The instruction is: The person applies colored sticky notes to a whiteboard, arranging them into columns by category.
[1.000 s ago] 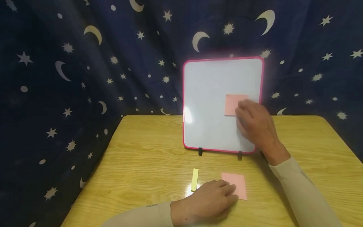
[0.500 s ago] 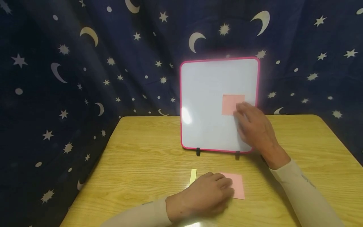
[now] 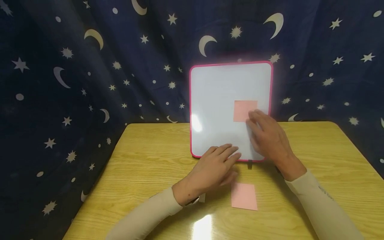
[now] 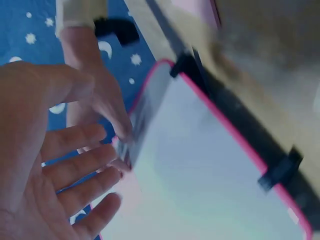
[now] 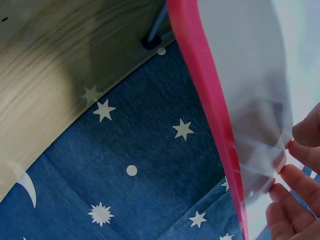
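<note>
A pink sticky note (image 3: 241, 111) is on the right half of a white board (image 3: 214, 90) with a pink frame. My right hand (image 3: 270, 138) touches the note's lower right corner, and in the right wrist view its fingertips (image 5: 276, 189) meet the board. My left hand (image 3: 210, 168) is spread in front of the board's lower edge with nothing in it; the left wrist view shows its fingers (image 4: 80, 165) extended. On the table lies a pink sticky note pad (image 3: 244, 196). A narrow yellow strip is mostly hidden behind my left wrist, with only a pale end (image 3: 202, 198) showing.
The board stands upright on black feet (image 3: 250, 164) on a wooden table (image 3: 144, 160). Close behind hangs a dark blue curtain (image 3: 168, 40) with moons and stars, which also runs along the left side.
My left hand has lifted off the pink pad on the table and moved up toward the board, its fingers spreading. The right hand stays at the note on the board.
</note>
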Demonstrator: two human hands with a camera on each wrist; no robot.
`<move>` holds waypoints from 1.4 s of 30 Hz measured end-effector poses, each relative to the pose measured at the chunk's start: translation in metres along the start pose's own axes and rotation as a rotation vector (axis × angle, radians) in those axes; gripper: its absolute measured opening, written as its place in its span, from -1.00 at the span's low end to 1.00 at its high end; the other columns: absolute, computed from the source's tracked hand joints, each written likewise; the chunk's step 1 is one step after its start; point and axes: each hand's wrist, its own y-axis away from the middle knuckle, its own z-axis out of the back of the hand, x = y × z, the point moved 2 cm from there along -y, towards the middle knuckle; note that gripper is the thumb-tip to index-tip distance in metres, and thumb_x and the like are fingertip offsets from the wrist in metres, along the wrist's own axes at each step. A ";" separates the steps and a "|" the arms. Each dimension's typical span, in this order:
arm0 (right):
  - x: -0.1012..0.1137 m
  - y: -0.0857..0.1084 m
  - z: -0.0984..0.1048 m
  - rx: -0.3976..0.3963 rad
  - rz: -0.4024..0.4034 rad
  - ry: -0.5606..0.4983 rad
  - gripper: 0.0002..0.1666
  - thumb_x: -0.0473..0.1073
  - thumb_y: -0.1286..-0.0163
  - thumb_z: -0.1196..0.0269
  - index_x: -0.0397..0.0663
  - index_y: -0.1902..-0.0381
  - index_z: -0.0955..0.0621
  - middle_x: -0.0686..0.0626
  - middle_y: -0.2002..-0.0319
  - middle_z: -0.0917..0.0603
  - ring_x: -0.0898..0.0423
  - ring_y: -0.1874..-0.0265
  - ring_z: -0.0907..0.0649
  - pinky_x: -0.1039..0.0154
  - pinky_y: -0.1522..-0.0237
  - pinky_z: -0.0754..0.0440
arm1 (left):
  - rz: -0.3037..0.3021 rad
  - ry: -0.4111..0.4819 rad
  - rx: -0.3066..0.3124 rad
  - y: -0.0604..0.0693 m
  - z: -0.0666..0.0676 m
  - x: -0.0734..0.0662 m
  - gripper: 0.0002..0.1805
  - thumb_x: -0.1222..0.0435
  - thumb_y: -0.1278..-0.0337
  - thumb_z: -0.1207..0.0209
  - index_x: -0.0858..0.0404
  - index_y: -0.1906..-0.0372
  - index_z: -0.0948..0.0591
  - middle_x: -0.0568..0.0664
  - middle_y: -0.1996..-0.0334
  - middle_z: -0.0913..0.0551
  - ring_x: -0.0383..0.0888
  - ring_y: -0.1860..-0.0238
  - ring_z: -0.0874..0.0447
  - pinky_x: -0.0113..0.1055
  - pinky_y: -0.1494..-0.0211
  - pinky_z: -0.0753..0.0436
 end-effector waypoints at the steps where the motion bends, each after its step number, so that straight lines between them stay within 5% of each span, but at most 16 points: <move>1: 0.000 0.000 0.000 0.004 0.000 0.002 -0.46 -0.36 -0.17 -0.33 -0.42 -0.15 -0.65 -0.36 -0.29 -0.60 -0.33 -0.36 -0.54 -0.26 -0.34 -0.54 | 0.008 -0.008 -0.020 -0.004 -0.001 0.005 -0.38 -0.02 -0.36 -0.27 0.16 -0.41 -0.57 0.00 -0.42 -0.57 -0.02 -0.49 -0.46 -0.14 -0.37 -0.54; 12: 0.000 0.002 -0.003 -0.066 0.037 -0.043 -0.47 -0.39 -0.17 -0.31 -0.41 -0.15 -0.66 -0.39 -0.26 -0.62 -0.37 -0.32 -0.57 -0.30 -0.29 -0.55 | 0.096 0.051 -0.088 -0.051 -0.005 0.036 -0.18 -0.29 -0.44 -0.08 0.15 -0.54 -0.47 -0.02 -0.52 -0.47 -0.06 -0.60 -0.30 -0.07 -0.49 -0.40; 17: 0.000 0.002 -0.004 -0.078 0.041 -0.053 -0.38 -0.39 -0.16 -0.29 -0.40 -0.24 -0.62 -0.40 -0.26 -0.61 -0.41 -0.32 -0.56 -0.33 -0.29 -0.53 | 0.111 0.057 -0.110 -0.075 -0.002 0.046 -0.22 -0.27 -0.49 0.00 0.10 -0.57 -0.44 -0.10 -0.55 -0.43 -0.09 -0.64 -0.22 -0.05 -0.53 -0.32; 27: 0.001 -0.001 -0.005 -0.076 0.033 -0.087 -0.64 -0.39 -0.23 -0.10 -0.41 0.03 -0.60 -0.36 -0.08 -0.64 -0.38 -0.25 -0.59 -0.26 -0.25 -0.55 | 0.122 0.090 -0.024 -0.117 -0.009 0.066 -0.33 -0.21 -0.66 0.26 -0.04 -0.62 -0.37 -0.27 -0.61 -0.30 -0.24 -0.69 0.01 -0.12 -0.58 -0.15; 33: 0.002 0.004 -0.006 -0.052 0.008 -0.041 -0.62 -0.39 -0.19 -0.22 -0.47 0.02 -0.64 -0.44 -0.20 -0.59 -0.43 -0.24 -0.58 -0.29 -0.30 -0.53 | 0.090 0.026 0.037 -0.131 -0.015 0.069 -0.33 -0.21 -0.66 0.35 -0.12 -0.64 -0.32 -0.29 -0.63 -0.26 -0.26 -0.70 0.08 -0.11 -0.60 -0.07; 42: 0.003 0.002 -0.005 -0.028 0.013 -0.030 -0.62 -0.39 -0.23 -0.18 -0.50 0.02 -0.66 -0.40 -0.13 -0.60 -0.40 -0.19 -0.59 -0.26 -0.31 -0.52 | 0.082 -0.067 0.074 -0.137 -0.021 0.066 -0.32 -0.22 -0.65 0.37 -0.13 -0.67 -0.28 -0.25 -0.65 -0.21 -0.20 -0.71 0.07 -0.05 -0.60 -0.08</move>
